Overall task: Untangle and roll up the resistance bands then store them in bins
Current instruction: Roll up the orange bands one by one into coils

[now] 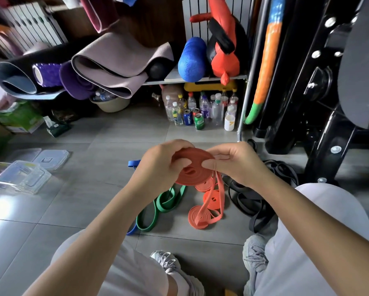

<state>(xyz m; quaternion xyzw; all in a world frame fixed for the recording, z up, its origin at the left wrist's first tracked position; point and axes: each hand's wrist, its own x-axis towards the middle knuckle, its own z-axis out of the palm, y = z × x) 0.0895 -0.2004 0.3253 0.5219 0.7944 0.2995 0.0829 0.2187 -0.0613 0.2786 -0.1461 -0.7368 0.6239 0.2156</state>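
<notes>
A flat orange coil of resistance band [193, 170] is held above the floor between both hands. My left hand [160, 165] grips its left side with curled fingers. My right hand [235, 162] pinches the right edge, where the loose orange tail [218, 194] hangs down to the floor. Under it lie several small rolled orange bands [197, 216]. A green band [158, 208] lies loose to the left, a blue band [134, 163] shows behind my left hand, and a heap of black bands [250, 199] lies to the right. Clear plastic bins [23, 178] stand at the left.
Clear lids [51, 159] lie beside the bins. Bottles and cans [200, 112] stand under a shelf holding rolled mats [115, 67] and a blue foam roller [191, 60]. A black machine frame [328, 116] fills the right. My knees and grey shoes [255, 253] are at the bottom.
</notes>
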